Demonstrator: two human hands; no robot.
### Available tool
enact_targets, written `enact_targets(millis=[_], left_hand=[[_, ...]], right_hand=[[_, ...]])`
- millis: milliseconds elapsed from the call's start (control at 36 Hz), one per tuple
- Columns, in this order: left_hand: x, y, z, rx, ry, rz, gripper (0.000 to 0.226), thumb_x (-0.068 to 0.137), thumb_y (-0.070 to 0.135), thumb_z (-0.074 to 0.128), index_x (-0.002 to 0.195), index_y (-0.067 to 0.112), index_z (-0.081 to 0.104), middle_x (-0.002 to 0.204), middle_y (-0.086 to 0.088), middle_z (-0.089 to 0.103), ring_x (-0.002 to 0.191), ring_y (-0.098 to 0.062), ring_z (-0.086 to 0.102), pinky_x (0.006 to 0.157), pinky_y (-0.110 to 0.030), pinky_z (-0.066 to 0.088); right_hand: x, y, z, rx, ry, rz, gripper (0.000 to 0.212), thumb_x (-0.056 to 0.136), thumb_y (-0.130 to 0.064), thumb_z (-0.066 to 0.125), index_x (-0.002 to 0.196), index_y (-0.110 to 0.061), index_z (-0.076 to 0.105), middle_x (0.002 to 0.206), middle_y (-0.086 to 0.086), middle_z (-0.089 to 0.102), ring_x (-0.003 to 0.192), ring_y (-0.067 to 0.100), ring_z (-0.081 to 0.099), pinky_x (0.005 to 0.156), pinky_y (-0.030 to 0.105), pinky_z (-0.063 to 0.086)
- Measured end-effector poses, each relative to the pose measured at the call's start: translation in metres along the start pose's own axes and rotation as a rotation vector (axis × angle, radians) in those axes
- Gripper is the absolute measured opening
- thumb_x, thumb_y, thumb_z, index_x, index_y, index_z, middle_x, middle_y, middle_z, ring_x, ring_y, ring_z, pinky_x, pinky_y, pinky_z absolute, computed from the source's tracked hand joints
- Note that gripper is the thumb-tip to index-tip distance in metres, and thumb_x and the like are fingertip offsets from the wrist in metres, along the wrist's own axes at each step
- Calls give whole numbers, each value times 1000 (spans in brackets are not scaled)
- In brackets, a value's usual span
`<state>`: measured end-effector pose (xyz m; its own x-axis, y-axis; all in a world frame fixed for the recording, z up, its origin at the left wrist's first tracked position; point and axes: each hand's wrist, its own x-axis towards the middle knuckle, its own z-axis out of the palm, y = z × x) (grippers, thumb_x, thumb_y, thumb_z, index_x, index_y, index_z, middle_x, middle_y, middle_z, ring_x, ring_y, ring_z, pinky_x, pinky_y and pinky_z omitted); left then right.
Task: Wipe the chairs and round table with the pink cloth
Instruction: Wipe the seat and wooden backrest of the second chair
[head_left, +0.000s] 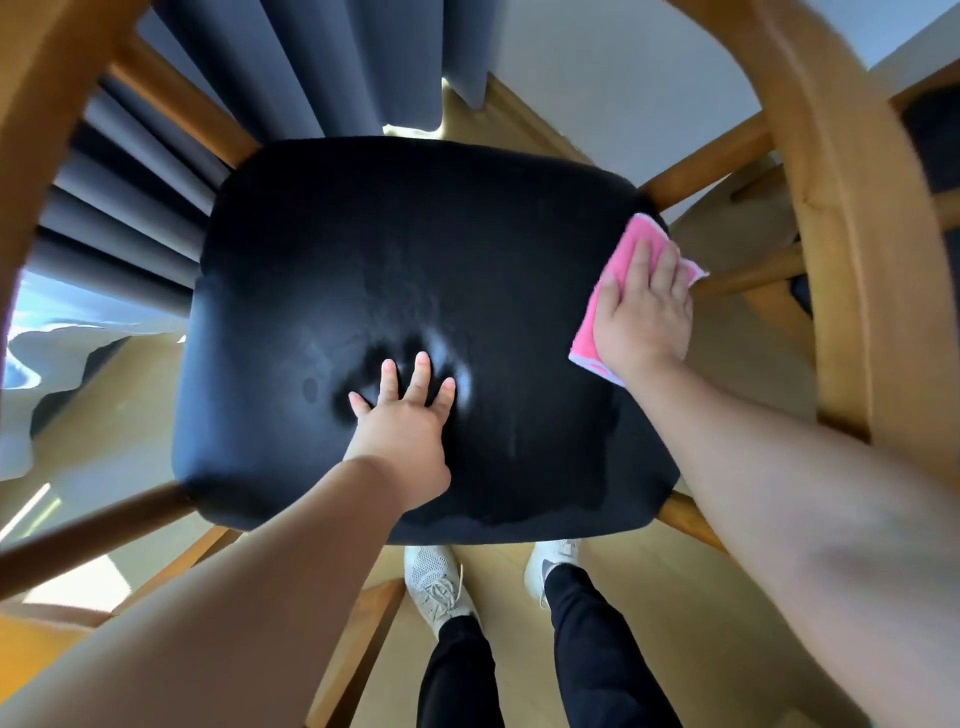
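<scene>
The left forearm (234, 597) and right forearm (779, 493) reach in nearest the lens over the black seat (415, 249) of the wooden chair (841, 260). The left hand's (405, 421) fingers (422, 374), spread straight, press a dent into the seat's middle; the right hand's (644, 312) fingers (644, 260) lie flat and close together on the pink cloth (586, 332). The folded cloth lies at the seat's right edge, long axis front to back along it, far end toward the back-right corner.

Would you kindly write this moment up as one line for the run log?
step: seat wipe | right hand: flat on cloth, seat's right edge | left hand: flat on seat
</scene>
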<state>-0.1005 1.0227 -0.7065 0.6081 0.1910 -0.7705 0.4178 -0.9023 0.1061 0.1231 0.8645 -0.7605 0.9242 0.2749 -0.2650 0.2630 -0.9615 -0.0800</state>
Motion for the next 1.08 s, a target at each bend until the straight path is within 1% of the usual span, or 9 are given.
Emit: enact_targets(millis=[194,306,389,528,611,722,833,945,1084], left_hand=[[0,-3,1,-6,16,16,91,75,17,44,149,28,-8,155,-3,-22,140,-40,-16,111,-62,11],[1,-4,4,-21,35,16,92,73,16,44,149,29,-7,155,-2,-21,141,-39,-15,111,-62,10],[-1,-4,2,-59,54,16,91,73,15,44,149,30,-3,156,0,-19,141,-37,-15,111,-61,8],[-22,-19,3,-262,174,39,86,73,6,42,150,30,12,158,5,-7,143,-19,-5,116,-43,6],[-55,-37,17,-311,308,16,79,75,3,47,148,23,23,157,0,13,141,-19,14,114,-30,16],[-110,-52,38,-286,370,-28,66,78,5,50,141,23,40,146,4,37,131,-22,35,105,-29,30],[-155,-63,53,-280,438,-55,62,82,4,56,140,23,43,143,2,42,131,-20,40,103,-32,36],[-182,-71,57,-330,493,-55,59,84,5,53,140,22,42,144,2,40,131,-17,41,102,-34,43],[-206,-77,62,-349,574,-54,59,81,1,54,137,19,47,139,-1,48,121,-20,51,91,-30,47]], right_hand=[[-78,15,14,71,-16,198,71,95,-50,11,154,-11,10,159,20,15,140,43,23,113,50,25],[-133,20,29,100,-25,296,67,99,-46,23,155,-11,10,160,19,11,144,42,14,115,51,19],[-166,25,38,108,-46,286,68,98,-46,22,155,-12,7,162,18,4,147,38,4,118,50,15],[-171,28,39,155,-20,251,71,95,-46,19,155,-10,11,161,20,4,148,37,2,120,49,9],[-172,28,38,136,0,210,72,93,-45,18,155,-8,12,161,22,3,148,37,1,120,49,3],[-178,25,39,70,-33,113,70,94,-44,17,154,-9,13,161,23,3,148,40,-3,119,53,-1],[-201,-7,47,-14,-68,-142,67,95,-42,14,154,-10,14,161,19,10,148,39,3,119,54,-2],[-209,-33,55,-50,-60,-175,66,96,-42,12,154,-12,12,161,17,8,149,37,1,119,54,-1],[-227,-73,66,-110,-41,-458,62,98,-42,10,152,-13,2,162,15,7,148,38,1,119,53,-4]])
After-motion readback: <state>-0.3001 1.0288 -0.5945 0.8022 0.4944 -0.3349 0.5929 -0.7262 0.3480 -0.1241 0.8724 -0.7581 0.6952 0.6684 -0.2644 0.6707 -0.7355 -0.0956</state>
